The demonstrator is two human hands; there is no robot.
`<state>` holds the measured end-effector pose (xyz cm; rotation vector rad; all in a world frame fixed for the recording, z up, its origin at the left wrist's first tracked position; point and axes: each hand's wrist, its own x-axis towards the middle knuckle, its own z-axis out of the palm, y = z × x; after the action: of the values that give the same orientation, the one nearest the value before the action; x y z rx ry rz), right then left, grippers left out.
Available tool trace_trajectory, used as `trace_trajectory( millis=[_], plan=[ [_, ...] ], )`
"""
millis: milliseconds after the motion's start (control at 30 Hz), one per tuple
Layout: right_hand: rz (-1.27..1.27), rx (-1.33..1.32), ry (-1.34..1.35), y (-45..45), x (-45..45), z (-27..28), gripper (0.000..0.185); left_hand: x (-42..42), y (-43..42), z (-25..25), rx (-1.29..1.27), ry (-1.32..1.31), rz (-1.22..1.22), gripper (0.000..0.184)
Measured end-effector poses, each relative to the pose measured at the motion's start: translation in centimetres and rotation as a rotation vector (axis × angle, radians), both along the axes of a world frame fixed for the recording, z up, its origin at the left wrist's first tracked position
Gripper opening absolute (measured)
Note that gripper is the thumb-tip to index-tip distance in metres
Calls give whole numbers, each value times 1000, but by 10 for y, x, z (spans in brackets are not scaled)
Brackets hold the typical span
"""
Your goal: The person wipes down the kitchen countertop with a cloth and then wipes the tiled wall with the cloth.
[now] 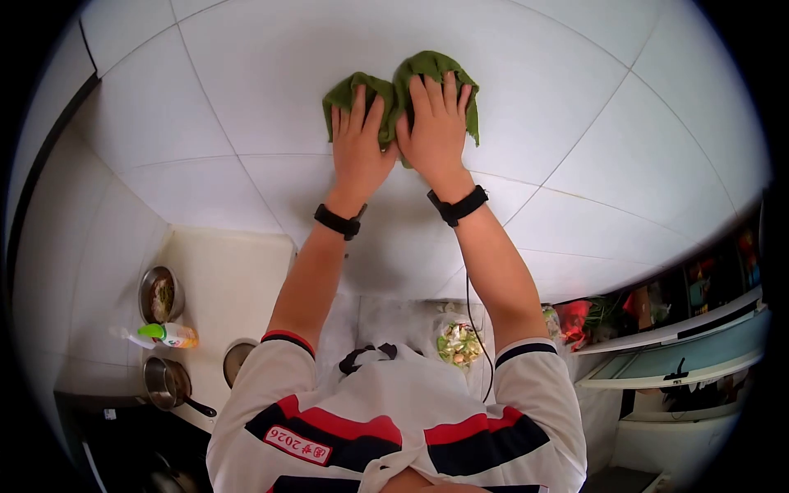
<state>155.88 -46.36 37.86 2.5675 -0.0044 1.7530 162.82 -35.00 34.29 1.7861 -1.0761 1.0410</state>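
Note:
Both arms reach up to a white tiled surface [288,74]. My left hand [358,152] lies against bunched green cloth [345,89], its fingers stretched over the folds and holding it to the tiles. Close beside it, my right hand [434,135] presses a wider part of the green cloth [429,64] in the same way, fingers spread. The thumbs nearly meet between the hands. Whether the cloth is one piece or two, I cannot tell. A black band sits on each wrist.
On the pale counter [222,279] at left are a metal bowl with food [160,296], a green-capped bottle [173,334] and a saucepan [167,384]. A thin black cable [470,304] hangs beside my right arm. Low down lies a bag of chopped vegetables [459,343]; open shelving [674,329] stands at right.

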Motion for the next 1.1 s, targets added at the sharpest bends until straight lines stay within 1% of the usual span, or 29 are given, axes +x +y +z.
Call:
trace_trajectory(
  millis=[67, 233, 333, 433, 500, 633, 733, 800, 867, 933, 1000, 1033, 1100],
  plan=[
    [11, -20, -6, -1, -2, -2, 53, -2, -1, -2, -4, 8, 7, 63],
    [57, -25, -44, 0, 2, 19, 52, -4, -5, 1, -25, 0, 29, 63],
    [70, -6, -26, -1, -1, 11, 52, -1, -4, -2, -25, 12, 21, 65],
    [61, -12, 32, -9, -7, -5, 50, 4, -2, -11, -32, 95, 19, 66],
    [50, -25, 54, -15, -10, -7, 48, 7, -1, -14, -12, 68, 96, 66],
    [-108, 16, -110, -45, -18, 4, 43, 15, -12, -2, -57, 6, 181, 67],
    [-315, 52, -155, -76, -41, 6, 47, 8, -35, 18, -94, -46, 204, 66],
    [-446, 90, -202, -106, -51, -7, 51, -2, -53, 32, -38, -111, 168, 67],
    [-484, 167, -225, -124, -65, -18, 52, -16, -72, 38, 4, -180, 128, 64],
    [-448, 243, -210, -134, -76, -28, 49, -32, -86, 44, 62, -215, 38, 60],
    [-395, 252, -266, -132, -74, -28, 45, -39, -96, 44, 93, -306, -1, 54],
    [-371, 257, -295, -130, -73, -27, 44, -40, -98, 43, 77, -326, 15, 51],
    [-330, 259, -354, -125, -67, -24, 42, -34, -94, 45, 107, -350, 28, 50]
  ],
)
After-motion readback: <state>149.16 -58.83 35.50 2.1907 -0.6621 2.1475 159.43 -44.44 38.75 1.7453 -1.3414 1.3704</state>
